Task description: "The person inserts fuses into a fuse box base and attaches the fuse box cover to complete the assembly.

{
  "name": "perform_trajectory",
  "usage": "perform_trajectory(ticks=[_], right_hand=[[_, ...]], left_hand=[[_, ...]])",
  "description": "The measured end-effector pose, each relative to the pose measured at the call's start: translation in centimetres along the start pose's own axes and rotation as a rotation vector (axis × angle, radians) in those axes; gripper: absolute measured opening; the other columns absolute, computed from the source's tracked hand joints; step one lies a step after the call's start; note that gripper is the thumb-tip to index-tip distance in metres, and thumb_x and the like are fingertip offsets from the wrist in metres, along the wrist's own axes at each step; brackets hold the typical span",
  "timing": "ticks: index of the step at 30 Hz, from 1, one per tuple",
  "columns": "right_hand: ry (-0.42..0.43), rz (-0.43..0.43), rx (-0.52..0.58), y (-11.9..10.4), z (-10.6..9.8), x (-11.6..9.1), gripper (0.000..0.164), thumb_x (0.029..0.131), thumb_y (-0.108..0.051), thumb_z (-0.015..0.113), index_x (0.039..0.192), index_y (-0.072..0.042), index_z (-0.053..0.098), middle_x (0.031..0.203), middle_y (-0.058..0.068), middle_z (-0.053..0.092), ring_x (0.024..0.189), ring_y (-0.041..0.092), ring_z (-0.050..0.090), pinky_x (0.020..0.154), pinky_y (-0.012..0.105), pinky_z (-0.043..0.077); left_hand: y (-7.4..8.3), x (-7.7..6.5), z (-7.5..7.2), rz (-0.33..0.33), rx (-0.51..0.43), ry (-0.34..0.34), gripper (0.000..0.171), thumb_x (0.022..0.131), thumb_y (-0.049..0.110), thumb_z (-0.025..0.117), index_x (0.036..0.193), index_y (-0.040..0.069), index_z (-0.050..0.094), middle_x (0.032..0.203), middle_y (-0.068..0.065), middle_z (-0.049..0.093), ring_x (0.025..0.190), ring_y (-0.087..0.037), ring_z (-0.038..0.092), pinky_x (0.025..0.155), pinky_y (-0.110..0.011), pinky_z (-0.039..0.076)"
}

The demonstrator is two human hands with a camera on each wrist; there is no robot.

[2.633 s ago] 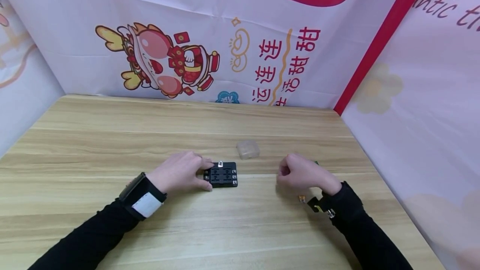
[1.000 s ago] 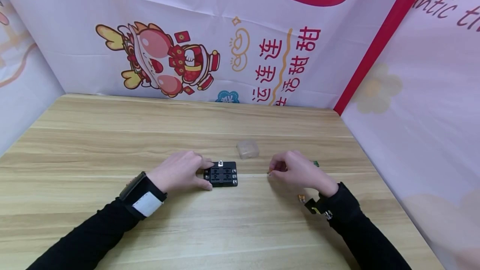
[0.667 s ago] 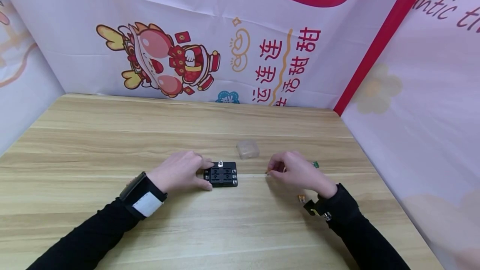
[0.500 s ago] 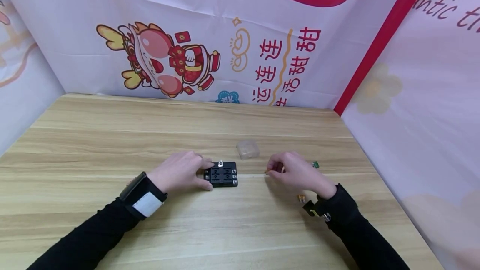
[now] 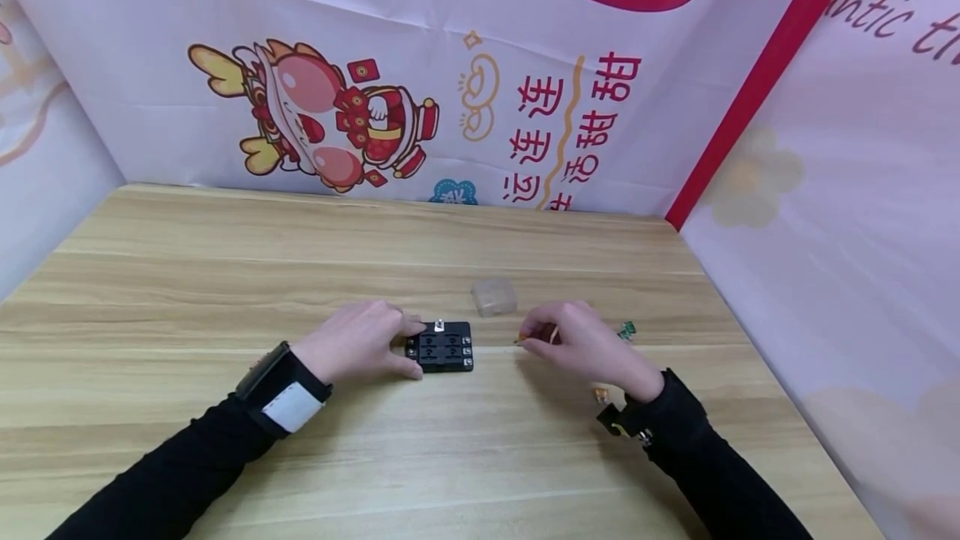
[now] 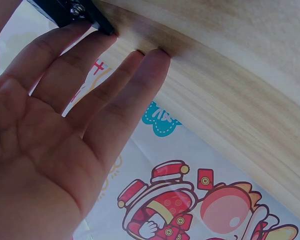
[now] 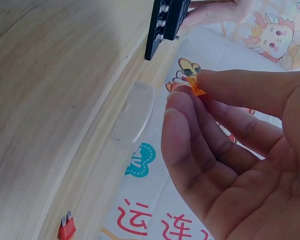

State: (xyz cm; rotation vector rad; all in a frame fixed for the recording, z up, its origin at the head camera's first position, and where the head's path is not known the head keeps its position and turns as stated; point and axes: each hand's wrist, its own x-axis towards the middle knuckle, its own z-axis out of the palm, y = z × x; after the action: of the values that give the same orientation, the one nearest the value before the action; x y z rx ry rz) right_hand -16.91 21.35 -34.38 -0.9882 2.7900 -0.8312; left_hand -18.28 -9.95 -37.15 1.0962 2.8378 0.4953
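Observation:
A black fuse block (image 5: 445, 347) with metal screw terminals lies on the table, left of centre in the head view. My left hand (image 5: 360, 343) holds its left end, thumb at the near edge and a finger at the far edge. To the right, my right hand (image 5: 581, 344) pinches a small orange blade fuse (image 7: 195, 85) between thumb and fingertips, prongs pointing away from the palm. This hand is above the table, apart from the block. In the left wrist view, fingertips touch the block (image 6: 75, 11), most of which is cut off there.
A clear plastic cover (image 5: 494, 297) lies behind the block. Green blade fuses (image 5: 626, 329) and an orange fuse (image 5: 601, 394) lie near the right wrist. A red blade fuse (image 7: 67, 227) shows in the right wrist view. A printed cloth (image 5: 480, 90) hangs behind the table.
My right hand has moved left towards the fuse block, and the orange fuse has come into sight at its fingertips. The left hand and the block have stayed in place.

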Motion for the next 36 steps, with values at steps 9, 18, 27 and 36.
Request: perform_trajectory(ticks=[9,18,27,36], right_hand=[[0.033,-0.019,-0.011,-1.2,0.2,0.6,0.004,0.091,-0.014,0.073,0.091,-0.01,0.072,0.081,-0.011,0.065,0.073,0.004,0.06,0.065,0.027,0.051],[0.028,-0.089,0.01,-2.7,1.0,2.6,0.004,0.09,-0.01,0.073,0.091,-0.006,0.071,0.08,-0.008,0.065,0.072,0.004,0.06,0.065,0.028,0.052],[0.022,-0.142,0.046,-4.3,1.9,4.3,0.004,0.088,-0.004,0.074,0.091,-0.005,0.072,0.081,-0.005,0.064,0.071,0.005,0.06,0.066,0.03,0.053],[0.013,-0.183,0.049,-5.5,2.5,5.7,0.004,0.089,-0.005,0.073,0.093,-0.006,0.074,0.082,-0.004,0.065,0.072,0.004,0.059,0.066,0.031,0.052]], left_hand=[[-0.2,0.1,0.0,0.013,0.011,0.007,0.058,0.075,0.047,0.083,0.119,0.011,0.072,0.102,0.002,0.07,0.071,-0.012,0.05,0.065,-0.032,0.042],[-0.2,0.0,0.0,0.001,0.013,-0.001,0.059,0.074,0.047,0.083,0.12,0.012,0.072,0.105,0.0,0.07,0.073,-0.012,0.051,0.068,-0.034,0.045],[-0.3,0.2,0.0,0.014,-0.002,0.001,0.05,0.075,0.045,0.083,0.114,0.015,0.074,0.085,0.006,0.062,0.067,-0.012,0.047,0.062,-0.031,0.039],[-0.4,0.1,0.0,0.026,-0.026,0.001,0.045,0.076,0.044,0.083,0.112,0.019,0.075,0.079,0.007,0.059,0.063,-0.009,0.044,0.056,-0.029,0.035]])
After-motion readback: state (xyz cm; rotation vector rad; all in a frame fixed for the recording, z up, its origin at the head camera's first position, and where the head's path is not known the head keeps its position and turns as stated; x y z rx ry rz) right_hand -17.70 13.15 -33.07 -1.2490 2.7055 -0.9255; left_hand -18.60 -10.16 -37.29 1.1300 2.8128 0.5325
